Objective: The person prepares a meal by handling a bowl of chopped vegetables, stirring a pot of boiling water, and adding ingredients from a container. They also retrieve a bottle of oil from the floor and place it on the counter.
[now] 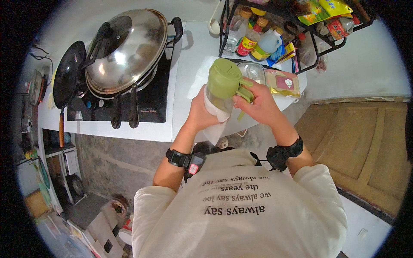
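A clear dispenser bottle with a green lid and green handle is held up over the counter, slightly tilted. My left hand presses a white paper tissue around its clear side, and one corner of the tissue hangs below. Gripping the green handle from the right is my right hand. The bottle's lower part is mostly hidden by the tissue and my left hand. Just behind it on the counter stand a clear lidded container and a pink and gold packet.
A large lidded steel wok sits on the black cooktop at the left, beside a dark frying pan. A black wire rack with several bottles, including a red-labelled sauce bottle, stands at the back right. A wooden door lies right.
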Action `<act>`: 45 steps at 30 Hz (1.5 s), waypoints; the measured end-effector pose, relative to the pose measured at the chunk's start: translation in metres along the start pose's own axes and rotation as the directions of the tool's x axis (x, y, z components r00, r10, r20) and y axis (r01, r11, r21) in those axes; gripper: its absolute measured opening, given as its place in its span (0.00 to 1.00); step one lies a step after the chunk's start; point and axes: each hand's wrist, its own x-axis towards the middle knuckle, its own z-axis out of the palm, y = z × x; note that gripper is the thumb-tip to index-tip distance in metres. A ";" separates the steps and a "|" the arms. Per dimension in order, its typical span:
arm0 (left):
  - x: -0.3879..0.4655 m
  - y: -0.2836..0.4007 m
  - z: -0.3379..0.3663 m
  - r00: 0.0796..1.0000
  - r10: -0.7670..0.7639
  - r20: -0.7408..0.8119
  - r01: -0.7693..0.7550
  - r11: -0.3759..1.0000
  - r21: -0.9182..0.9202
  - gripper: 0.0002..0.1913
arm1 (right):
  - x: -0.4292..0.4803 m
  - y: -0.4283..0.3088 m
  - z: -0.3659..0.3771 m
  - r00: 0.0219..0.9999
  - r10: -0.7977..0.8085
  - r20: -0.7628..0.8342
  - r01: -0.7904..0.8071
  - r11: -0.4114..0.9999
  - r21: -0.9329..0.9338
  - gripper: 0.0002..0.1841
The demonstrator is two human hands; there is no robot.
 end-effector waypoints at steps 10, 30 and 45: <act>0.007 -0.037 0.003 0.999 -0.054 0.002 0.054 0.996 -0.067 0.46 | 0.005 0.032 0.023 0.960 0.270 -0.068 -0.219 0.881 0.419 0.22; 0.011 -0.017 0.002 0.993 -0.106 -0.054 0.115 0.976 0.186 0.44 | -0.001 0.029 0.039 0.942 0.287 -0.175 -0.206 0.904 0.374 0.22; 0.008 -0.005 -0.004 0.999 -0.044 -0.025 0.047 0.995 0.092 0.42 | 0.024 -0.008 0.006 0.997 0.070 -0.031 -0.070 0.997 -0.009 0.39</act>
